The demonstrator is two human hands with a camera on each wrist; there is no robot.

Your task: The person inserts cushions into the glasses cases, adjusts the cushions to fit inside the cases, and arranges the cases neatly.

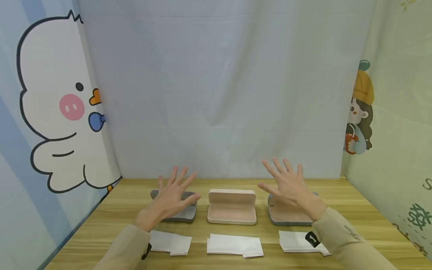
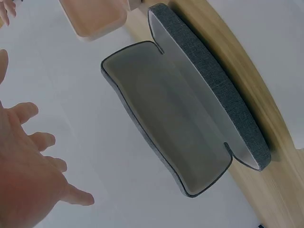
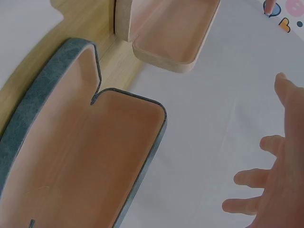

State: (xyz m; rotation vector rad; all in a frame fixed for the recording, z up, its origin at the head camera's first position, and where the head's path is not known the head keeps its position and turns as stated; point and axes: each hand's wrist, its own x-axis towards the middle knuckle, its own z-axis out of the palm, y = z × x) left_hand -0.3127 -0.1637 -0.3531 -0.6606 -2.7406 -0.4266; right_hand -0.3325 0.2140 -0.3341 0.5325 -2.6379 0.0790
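Two bare hands hang spread over a wooden table (image 1: 351, 221), the left hand (image 1: 167, 200) above a dark grey glasses case (image 1: 189, 214) and the right hand (image 1: 293, 189) above a blue-grey case (image 1: 287, 215), fingers fanned, both grips released and nothing held in either. Between them, in the middle, sits a pale pink case (image 1: 231, 214); all three cases stand open, lids raised on the far side, linings on show. On the near side lie three folded white cloths, a left cloth (image 1: 170, 243), a middle cloth (image 1: 233, 245) and a right cloth (image 1: 293, 242), each in front of a case and apart from it. From where I stand in the room, this looks like a moment of readiness, the cases and cloths laid out in rows and no object in hand. The next move, I would judge, calls for lowering a hand and closing its fingers: a light fingertip pinch for a thin cloth, a steadier hold around the rim for a case
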